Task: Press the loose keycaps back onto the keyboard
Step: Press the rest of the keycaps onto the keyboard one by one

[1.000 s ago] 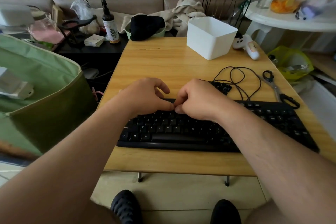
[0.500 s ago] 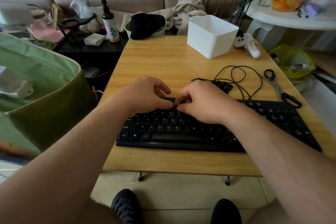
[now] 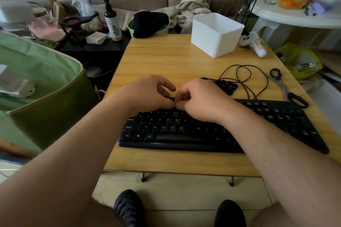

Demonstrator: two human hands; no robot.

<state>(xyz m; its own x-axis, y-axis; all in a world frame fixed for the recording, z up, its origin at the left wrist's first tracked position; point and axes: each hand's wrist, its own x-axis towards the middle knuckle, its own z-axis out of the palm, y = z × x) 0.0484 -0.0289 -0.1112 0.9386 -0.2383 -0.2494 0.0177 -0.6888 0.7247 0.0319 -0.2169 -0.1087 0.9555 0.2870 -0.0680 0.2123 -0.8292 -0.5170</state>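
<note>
A black keyboard [image 3: 184, 134] lies along the near edge of the wooden table [image 3: 166, 61]. Both hands hover over its upper rows, and their fingertips meet above the T key. My left hand [image 3: 147, 94] has loosely curled fingers, its thumb tip pressing down at the top rows. My right hand [image 3: 201, 101] pinches thumb and forefinger together right beside that thumb, seemingly on a small black keycap that the fingers mostly hide. A pile of loose black keycaps [image 3: 227, 85] lies on the table just behind my right hand.
The keyboard's black cable [image 3: 245, 77] loops behind the keycaps. Scissors [image 3: 284, 86] lie at the right edge. A white box [image 3: 215, 35] and a white controller [image 3: 255, 44] stand at the back. A green bag [image 3: 36, 83] is to the left of the table.
Both hands stay at the same spot on the upper rows. Only the fingertips shift slightly, and the two hands draw a little closer together.
</note>
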